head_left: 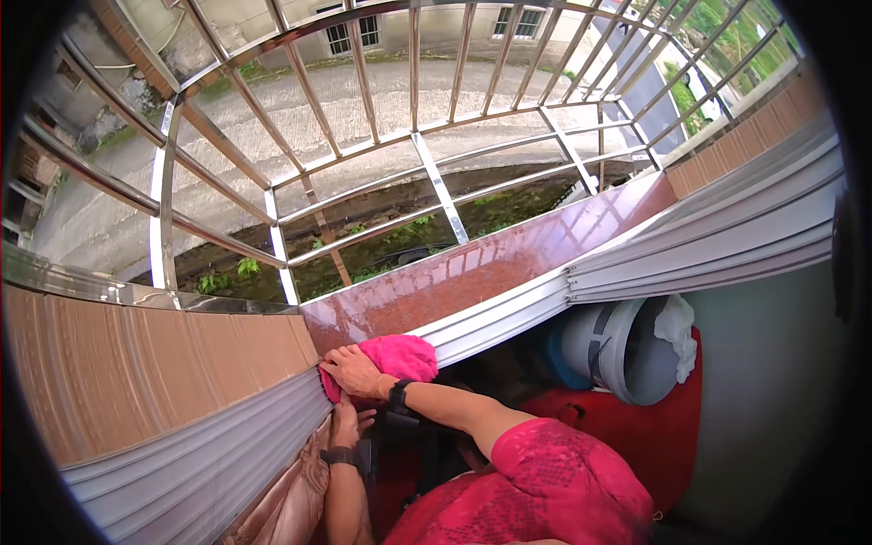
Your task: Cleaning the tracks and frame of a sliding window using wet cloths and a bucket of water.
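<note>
My right hand (355, 371) reaches across to the left corner of the window frame and presses a bright pink cloth (400, 356) there. Part of the cloth bunches out beside the wrist over the white sill track (495, 318); a smaller edge shows under the fingers. Just below, my left hand (346, 421) is at the inner edge of the white side frame (209, 481), its fingers apart and nothing seen in them. Dark bands circle both wrists. Outside the track lies a glossy reddish stone ledge (472, 272).
Shiny metal bars (436, 186) form a cage beyond the ledge, with a paved lane below. A grey bucket (627, 350) with a white cloth (674, 331) over its rim lies tilted at the right, by something red (627, 436). A pinkish curtain (286, 500) hangs at the lower left.
</note>
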Demonstrator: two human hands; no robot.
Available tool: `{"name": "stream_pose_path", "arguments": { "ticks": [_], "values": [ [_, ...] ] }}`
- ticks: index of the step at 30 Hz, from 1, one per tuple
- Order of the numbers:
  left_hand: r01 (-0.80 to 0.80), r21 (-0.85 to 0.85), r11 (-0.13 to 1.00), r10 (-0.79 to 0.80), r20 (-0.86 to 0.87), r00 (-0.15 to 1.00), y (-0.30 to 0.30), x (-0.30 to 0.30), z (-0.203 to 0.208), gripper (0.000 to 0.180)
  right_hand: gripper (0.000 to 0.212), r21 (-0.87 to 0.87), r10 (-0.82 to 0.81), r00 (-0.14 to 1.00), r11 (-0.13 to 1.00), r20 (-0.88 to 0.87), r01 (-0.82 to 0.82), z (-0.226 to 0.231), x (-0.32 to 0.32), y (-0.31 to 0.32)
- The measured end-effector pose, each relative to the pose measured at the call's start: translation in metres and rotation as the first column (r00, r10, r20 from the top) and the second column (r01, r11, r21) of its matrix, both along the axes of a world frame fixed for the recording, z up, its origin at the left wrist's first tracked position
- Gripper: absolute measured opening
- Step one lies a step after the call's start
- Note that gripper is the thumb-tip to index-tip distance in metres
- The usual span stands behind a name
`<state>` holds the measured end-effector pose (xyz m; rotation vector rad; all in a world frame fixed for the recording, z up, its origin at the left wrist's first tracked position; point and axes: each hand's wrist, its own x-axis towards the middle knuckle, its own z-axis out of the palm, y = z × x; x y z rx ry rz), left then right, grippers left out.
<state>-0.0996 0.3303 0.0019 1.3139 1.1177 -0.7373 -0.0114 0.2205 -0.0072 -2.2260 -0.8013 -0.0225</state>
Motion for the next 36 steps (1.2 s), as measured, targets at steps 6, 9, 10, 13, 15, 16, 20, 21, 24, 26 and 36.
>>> {"name": "stream_pose_path", "arguments": {
  "ticks": [6, 9, 10, 13, 15, 16, 20, 21, 24, 26, 36],
  "values": [
    [0.028, 0.029, 0.999, -0.030, 0.077, 0.997, -0.006, -0.003, -0.002, 0.063, 0.025, -0.092, -0.007, 1.000, 0.996, -0.008, 0.006, -0.001, 0.005, 0.003],
    [-0.014, 0.043, 0.999, 0.013, 0.032, 0.999, 0.001, -0.002, -0.010, 0.065, 0.020, -0.098, -0.012, 1.000, 0.995, 0.014, 0.013, -0.002, 0.008, 0.010],
    [-0.011, 0.042, 0.999, 0.009, 0.029, 1.000, 0.000, -0.002, -0.011, 0.065, 0.020, -0.099, -0.015, 1.000, 0.995, 0.010, 0.016, -0.003, 0.007, 0.011],
    [-0.024, 0.081, 0.996, 0.026, -0.022, 0.999, -0.003, 0.003, -0.008, 0.065, 0.019, -0.094, -0.040, 0.999, 0.995, 0.012, 0.041, -0.006, 0.008, 0.010],
    [-0.016, 0.107, 0.994, 0.019, -0.019, 1.000, -0.007, 0.006, -0.008, 0.066, 0.018, -0.100, -0.040, 0.999, 0.994, 0.003, 0.040, -0.007, 0.010, 0.006],
    [-0.012, 0.107, 0.994, 0.014, -0.018, 1.000, -0.006, 0.007, -0.006, 0.066, 0.018, -0.099, -0.045, 0.999, 0.994, 0.005, 0.045, -0.006, 0.010, 0.004],
    [-0.013, 0.021, 1.000, 0.014, -0.018, 1.000, -0.005, 0.007, -0.001, 0.066, 0.018, -0.127, 0.018, 1.000, 0.992, -0.016, -0.020, -0.002, 0.014, -0.001],
    [-0.044, 0.036, 0.998, 0.045, -0.016, 0.999, -0.005, 0.006, -0.003, 0.066, 0.018, -0.155, 0.040, 0.999, 0.987, -0.011, -0.041, 0.000, 0.016, -0.003],
    [-0.121, 0.170, 0.978, 0.118, 0.029, 0.993, -0.011, -0.002, -0.010, 0.065, 0.022, -0.185, 0.086, 0.994, 0.978, -0.068, -0.097, 0.001, 0.021, -0.022],
    [-0.117, 0.163, 0.980, 0.106, 0.069, 0.992, -0.009, -0.002, -0.013, 0.064, 0.022, -0.192, 0.096, 0.991, 0.975, -0.094, -0.112, 0.000, 0.026, -0.041],
    [0.490, 0.433, 0.756, -0.513, -0.072, 0.855, -0.125, 0.010, -0.010, 0.071, 0.014, -0.418, -0.006, 0.997, 0.908, -0.078, -0.027, 0.022, 0.039, -0.181]
  ]
}}
